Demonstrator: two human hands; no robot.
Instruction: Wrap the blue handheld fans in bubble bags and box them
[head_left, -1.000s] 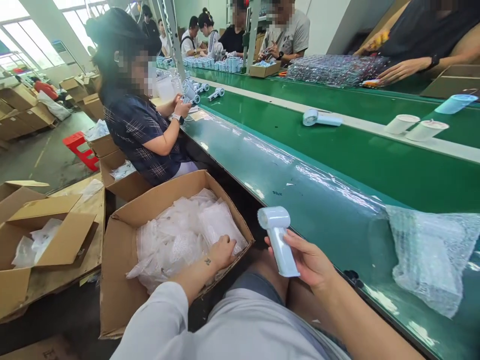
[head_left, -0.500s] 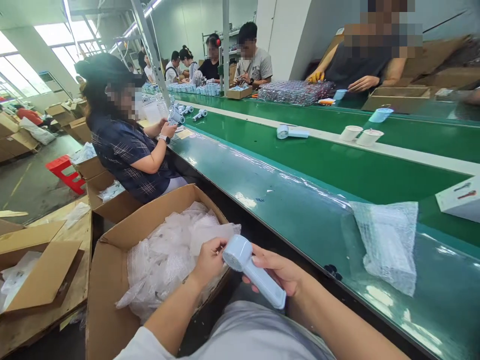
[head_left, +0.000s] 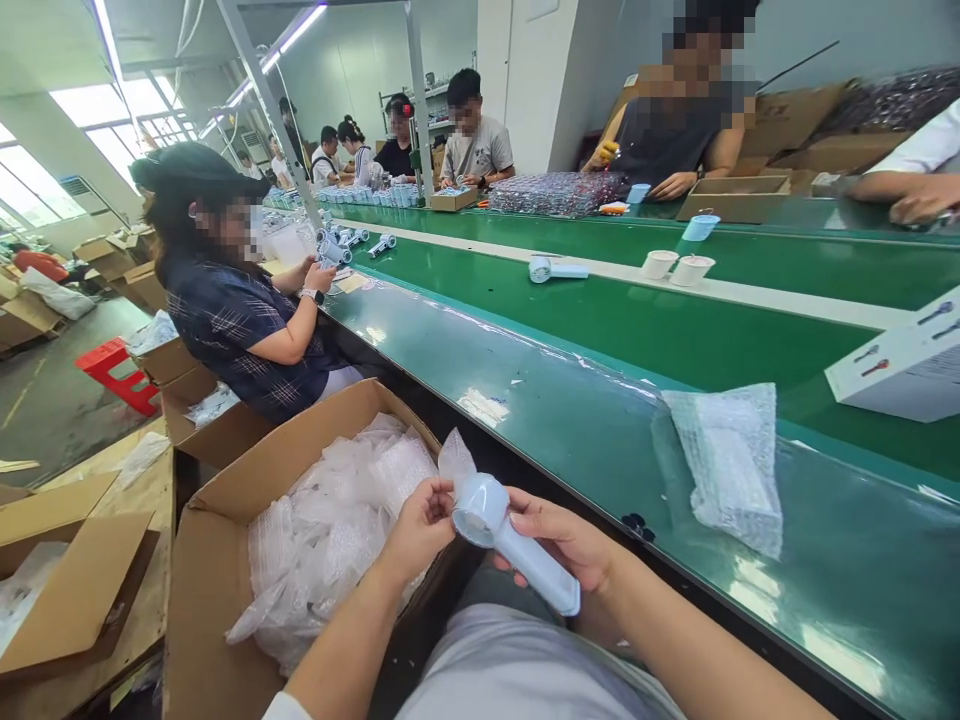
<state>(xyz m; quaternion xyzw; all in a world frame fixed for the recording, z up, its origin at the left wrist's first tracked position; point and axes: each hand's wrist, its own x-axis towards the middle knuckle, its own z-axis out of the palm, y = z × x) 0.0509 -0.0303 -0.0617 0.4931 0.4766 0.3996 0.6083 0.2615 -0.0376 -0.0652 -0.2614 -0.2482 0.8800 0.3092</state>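
A light blue handheld fan point(head_left: 517, 540), round head at the left and handle slanting down to the right, is in front of my body. My right hand point(head_left: 566, 535) is closed round its neck and upper handle. Beside the round head, my left hand point(head_left: 424, 520) is pinched shut on a clear bubble wrap bag point(head_left: 455, 457), whose end sticks up behind the fan. The fan head partly hides those fingertips. Below my left arm stands a cardboard box point(head_left: 214, 530) heaped with bubble wrap bags point(head_left: 330, 520).
A bubble-wrapped packet point(head_left: 724, 470) lies on the green bench point(head_left: 570, 430) at my right, near a white printed box point(head_left: 900, 360). Another blue fan point(head_left: 555, 270) and white cups point(head_left: 675, 268) are farther back. A co-worker point(head_left: 240, 280) sits at the left; several others work across the line.
The view has turned slightly right. The bag's end now stands upright behind the fan head, where it lay flatter before. The fan is tilted a little differently, still in my right hand.
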